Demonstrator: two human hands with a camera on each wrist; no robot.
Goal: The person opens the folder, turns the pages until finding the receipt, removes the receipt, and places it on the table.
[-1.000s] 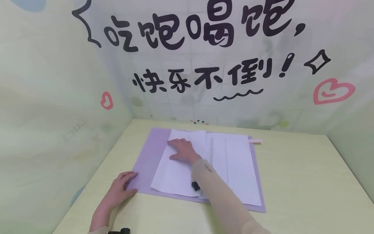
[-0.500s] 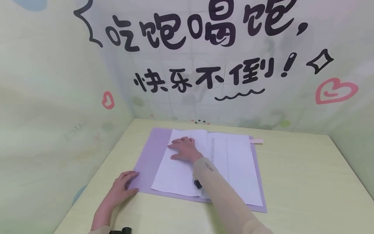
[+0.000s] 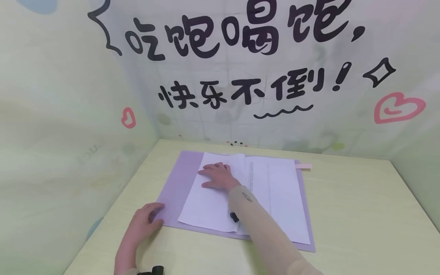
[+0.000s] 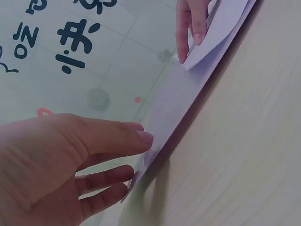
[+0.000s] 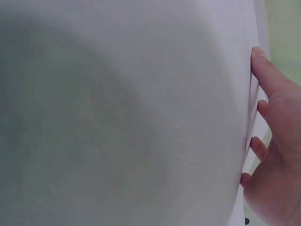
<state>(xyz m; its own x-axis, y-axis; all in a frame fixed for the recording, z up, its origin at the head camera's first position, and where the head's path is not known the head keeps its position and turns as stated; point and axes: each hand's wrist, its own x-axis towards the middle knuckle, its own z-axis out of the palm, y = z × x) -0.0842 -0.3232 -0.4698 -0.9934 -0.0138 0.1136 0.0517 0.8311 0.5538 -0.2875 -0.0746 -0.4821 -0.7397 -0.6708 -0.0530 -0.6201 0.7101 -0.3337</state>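
Note:
A purple folder (image 3: 180, 179) lies spread on the table with white paper pages inside. My right hand (image 3: 218, 177) rests on the left-hand page (image 3: 203, 210), its fingers spread. White paper (image 5: 141, 94) fills most of the right wrist view, and the right fingertips touch it. At the folder's near left corner, my left hand (image 3: 142, 223) touches the edge with thumb and fingertips. In the left wrist view the left hand (image 4: 61, 155) has its fingers loosely bent beside the folder edge. The right-hand page (image 3: 287, 202) lies partly under my right forearm.
A pink tab (image 3: 304, 166) sticks out from the folder's right side. The pale wooden table (image 3: 361, 214) extends to the right. Printed fabric walls (image 3: 223, 126) stand behind it and on both sides.
My left wrist has shifted slightly to the right, its fingers still at the folder's corner. The right hand stays on the page. The head view has moved a little.

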